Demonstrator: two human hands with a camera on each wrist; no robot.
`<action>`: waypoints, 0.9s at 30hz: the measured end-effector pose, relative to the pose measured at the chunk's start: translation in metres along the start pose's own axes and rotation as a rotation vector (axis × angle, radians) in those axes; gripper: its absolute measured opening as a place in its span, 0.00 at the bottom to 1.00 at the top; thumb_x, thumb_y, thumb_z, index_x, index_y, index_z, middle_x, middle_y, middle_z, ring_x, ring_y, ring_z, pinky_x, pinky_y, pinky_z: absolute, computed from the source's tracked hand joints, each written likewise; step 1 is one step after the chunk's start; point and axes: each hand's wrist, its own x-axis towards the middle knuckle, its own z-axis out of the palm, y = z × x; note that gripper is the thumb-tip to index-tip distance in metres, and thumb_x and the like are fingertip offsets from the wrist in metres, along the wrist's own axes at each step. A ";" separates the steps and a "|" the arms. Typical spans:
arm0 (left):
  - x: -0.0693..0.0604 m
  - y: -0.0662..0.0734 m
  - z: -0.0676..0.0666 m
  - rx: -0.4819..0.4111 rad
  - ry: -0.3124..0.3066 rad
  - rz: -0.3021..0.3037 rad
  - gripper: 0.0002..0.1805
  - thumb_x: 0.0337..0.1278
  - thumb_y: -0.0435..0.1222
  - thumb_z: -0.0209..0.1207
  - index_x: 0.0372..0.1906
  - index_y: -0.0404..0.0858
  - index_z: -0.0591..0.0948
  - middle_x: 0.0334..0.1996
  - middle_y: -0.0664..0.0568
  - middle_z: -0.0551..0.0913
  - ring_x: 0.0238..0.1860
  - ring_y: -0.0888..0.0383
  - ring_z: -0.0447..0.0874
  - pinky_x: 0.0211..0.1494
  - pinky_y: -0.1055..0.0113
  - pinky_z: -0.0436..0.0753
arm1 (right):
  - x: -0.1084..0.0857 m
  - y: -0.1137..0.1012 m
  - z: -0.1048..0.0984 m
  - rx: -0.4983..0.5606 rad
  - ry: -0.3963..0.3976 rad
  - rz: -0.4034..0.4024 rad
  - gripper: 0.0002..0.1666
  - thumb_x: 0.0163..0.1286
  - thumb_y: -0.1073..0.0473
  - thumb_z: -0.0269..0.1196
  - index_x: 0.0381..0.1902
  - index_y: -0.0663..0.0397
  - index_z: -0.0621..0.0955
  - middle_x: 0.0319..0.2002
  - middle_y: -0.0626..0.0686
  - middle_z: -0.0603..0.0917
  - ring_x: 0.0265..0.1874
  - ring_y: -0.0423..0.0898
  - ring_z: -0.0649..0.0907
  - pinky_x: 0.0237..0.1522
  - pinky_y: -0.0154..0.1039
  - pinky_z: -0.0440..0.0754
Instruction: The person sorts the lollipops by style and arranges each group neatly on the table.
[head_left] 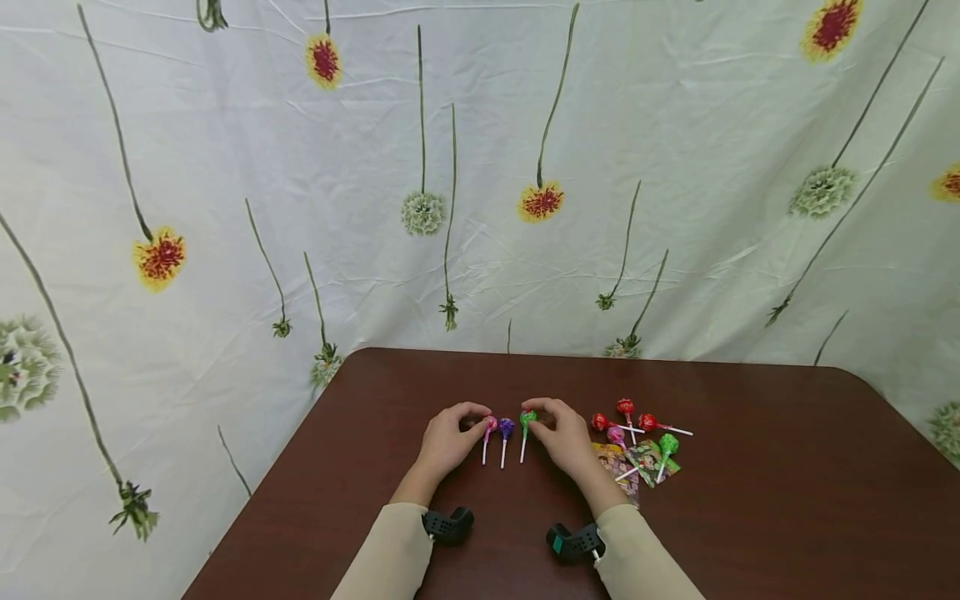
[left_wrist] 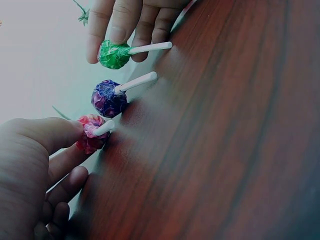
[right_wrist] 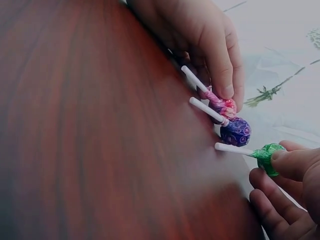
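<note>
Three wrapped lollipops lie side by side on the brown table (head_left: 360, 517), their white sticks toward me. My left hand (head_left: 447, 440) pinches the head of the pink lollipop (left_wrist: 92, 134) between thumb and index finger. In the middle lies the purple lollipop (head_left: 506, 428), touched by neither hand as far as I see. On its right, my right hand (head_left: 566, 440) pinches the head of the green lollipop (right_wrist: 267, 159) with thumb and index finger. The other fingers of both hands are loosely bent, as the wrist views show.
Right of my right hand is a loose pile: several red lollipops (head_left: 626, 407), a pink lollipop (head_left: 616, 436), another green lollipop (head_left: 668, 444) and flat, colourful packets (head_left: 649, 457). A white cloth with printed flowers (head_left: 480, 275) hangs behind the table's far edge.
</note>
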 end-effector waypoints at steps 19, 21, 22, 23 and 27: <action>0.000 -0.002 0.002 0.002 -0.002 0.004 0.08 0.63 0.45 0.64 0.45 0.52 0.87 0.41 0.57 0.87 0.40 0.60 0.79 0.46 0.61 0.78 | -0.001 0.006 0.006 -0.070 -0.017 -0.023 0.14 0.68 0.63 0.66 0.49 0.45 0.85 0.45 0.51 0.85 0.37 0.44 0.82 0.40 0.41 0.77; 0.000 -0.003 0.002 0.001 -0.003 0.002 0.08 0.63 0.45 0.65 0.45 0.52 0.87 0.41 0.57 0.87 0.40 0.60 0.80 0.46 0.61 0.78 | -0.001 0.006 0.006 -0.080 -0.018 -0.027 0.14 0.67 0.63 0.66 0.49 0.45 0.85 0.45 0.51 0.85 0.37 0.44 0.82 0.39 0.41 0.77; 0.001 -0.003 0.002 0.000 -0.003 0.002 0.08 0.63 0.45 0.65 0.45 0.52 0.87 0.41 0.57 0.87 0.40 0.60 0.80 0.47 0.61 0.78 | -0.001 0.007 0.006 -0.084 -0.019 -0.029 0.14 0.67 0.63 0.66 0.49 0.45 0.85 0.44 0.51 0.85 0.37 0.44 0.81 0.39 0.40 0.77; 0.001 -0.003 0.002 0.001 -0.003 0.001 0.08 0.63 0.45 0.65 0.45 0.52 0.87 0.41 0.57 0.87 0.40 0.60 0.80 0.47 0.61 0.78 | -0.001 0.007 0.006 -0.089 -0.020 -0.031 0.14 0.67 0.63 0.66 0.49 0.45 0.86 0.44 0.50 0.85 0.37 0.44 0.81 0.39 0.40 0.77; 0.001 -0.004 0.002 0.003 -0.005 0.002 0.08 0.63 0.45 0.64 0.46 0.53 0.87 0.41 0.57 0.87 0.41 0.60 0.80 0.46 0.61 0.78 | -0.001 0.005 0.006 -0.103 -0.031 -0.032 0.14 0.68 0.63 0.66 0.50 0.45 0.86 0.42 0.50 0.85 0.35 0.43 0.80 0.38 0.40 0.76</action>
